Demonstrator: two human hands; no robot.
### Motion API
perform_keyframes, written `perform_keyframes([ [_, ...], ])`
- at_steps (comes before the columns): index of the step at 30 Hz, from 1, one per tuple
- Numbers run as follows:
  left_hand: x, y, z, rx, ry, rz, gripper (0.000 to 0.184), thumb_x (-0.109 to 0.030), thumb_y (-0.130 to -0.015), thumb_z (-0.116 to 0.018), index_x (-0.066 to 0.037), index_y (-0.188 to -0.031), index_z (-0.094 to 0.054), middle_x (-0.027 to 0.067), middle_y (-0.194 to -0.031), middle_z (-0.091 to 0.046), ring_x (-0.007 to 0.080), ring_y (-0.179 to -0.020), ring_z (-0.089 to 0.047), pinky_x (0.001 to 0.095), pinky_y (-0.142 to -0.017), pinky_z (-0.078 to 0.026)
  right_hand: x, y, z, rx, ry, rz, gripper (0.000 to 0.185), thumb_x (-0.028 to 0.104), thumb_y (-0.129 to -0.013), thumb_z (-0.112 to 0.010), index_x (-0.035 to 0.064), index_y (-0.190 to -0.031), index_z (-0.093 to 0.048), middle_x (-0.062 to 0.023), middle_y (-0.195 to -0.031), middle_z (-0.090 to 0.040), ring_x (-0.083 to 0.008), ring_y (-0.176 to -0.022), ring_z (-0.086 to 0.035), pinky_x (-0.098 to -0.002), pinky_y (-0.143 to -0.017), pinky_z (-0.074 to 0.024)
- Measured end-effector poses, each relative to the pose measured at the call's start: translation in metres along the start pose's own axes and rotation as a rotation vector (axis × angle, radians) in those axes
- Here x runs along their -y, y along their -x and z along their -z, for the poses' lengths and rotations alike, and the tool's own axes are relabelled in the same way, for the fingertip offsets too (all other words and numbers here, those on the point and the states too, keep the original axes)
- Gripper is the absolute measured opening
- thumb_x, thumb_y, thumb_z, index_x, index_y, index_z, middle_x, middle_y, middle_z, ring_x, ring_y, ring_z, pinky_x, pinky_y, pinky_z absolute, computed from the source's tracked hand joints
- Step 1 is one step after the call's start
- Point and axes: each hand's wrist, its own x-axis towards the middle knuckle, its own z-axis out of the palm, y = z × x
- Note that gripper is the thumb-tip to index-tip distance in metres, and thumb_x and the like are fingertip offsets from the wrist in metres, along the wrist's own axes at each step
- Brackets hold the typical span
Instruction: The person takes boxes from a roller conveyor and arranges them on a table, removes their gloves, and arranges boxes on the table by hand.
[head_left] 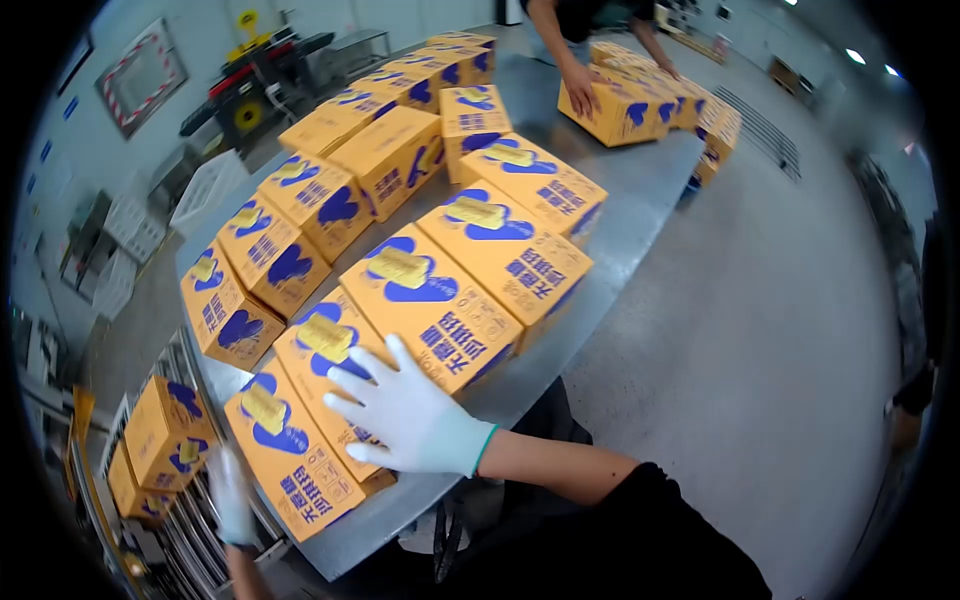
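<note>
My right hand (415, 415), in a white glove with a green cuff edge, lies with fingers spread across an orange-and-blue box (325, 345) at the near end of a row on the metal table. A similar box (290, 450) lies flat just left of it, and another box (430, 305) is on its far side. My left hand (232, 500), gloved too, hangs over the roller conveyor at lower left, smeared by motion. Nearest to it is an orange box (165, 435) on the rollers; whether they touch is hard to tell.
A second row of boxes (265, 255) lines the table's far left side. Across the steel table (625, 240), a co-worker's hand (580, 90) rests on a group of boxes (630, 105). The roller conveyor (195, 530) runs at lower left. White crates (205, 190) stand beyond.
</note>
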Motion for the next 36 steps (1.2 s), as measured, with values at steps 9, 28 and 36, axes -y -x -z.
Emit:
perform_keyframes([
  [9, -0.014, 0.035, -0.078, 0.061, 0.922, 0.399, 0.067, -0.057, -0.107, -0.046, -0.002, -0.144, -0.051, 0.0157, -0.127, -0.069, 0.0252, -0.108, -0.072, 0.0362, -0.09, -0.062, -0.271, -0.002, 0.143, -0.43, 0.483, -0.626, 0.049, 0.044, -0.092, -0.067, 0.0068, -0.124, -0.068, -0.0145, -0.127, -0.068, -0.0314, -0.123, -0.06, -0.045, -0.106, -0.0441],
  [28, -0.14, 0.015, -0.323, 0.126, 1.05, 0.29, 0.053, -0.046, -0.109, -0.049, -0.005, -0.143, -0.049, 0.013, -0.132, -0.062, 0.0264, -0.116, -0.066, 0.0425, -0.097, -0.058, -0.409, 0.164, 0.247, -0.562, 0.135, -0.808, 0.041, 0.03, -0.105, -0.059, -0.0012, -0.131, -0.063, -0.0164, -0.129, -0.067, -0.0275, -0.12, -0.063, -0.0364, -0.104, -0.0479],
  [36, -0.269, -0.082, -0.439, 0.738, 0.446, -0.038, 0.067, -0.055, -0.108, -0.036, 0.001, -0.141, -0.052, 0.0266, -0.137, -0.059, 0.0404, -0.127, -0.057, 0.0437, -0.11, -0.042, -0.209, 0.095, 0.199, -0.323, 0.034, -0.264, 0.03, 0.005, -0.101, -0.058, -0.0001, -0.13, -0.064, -0.0141, -0.135, -0.065, -0.0279, -0.132, -0.058, -0.0369, -0.114, -0.0417],
])
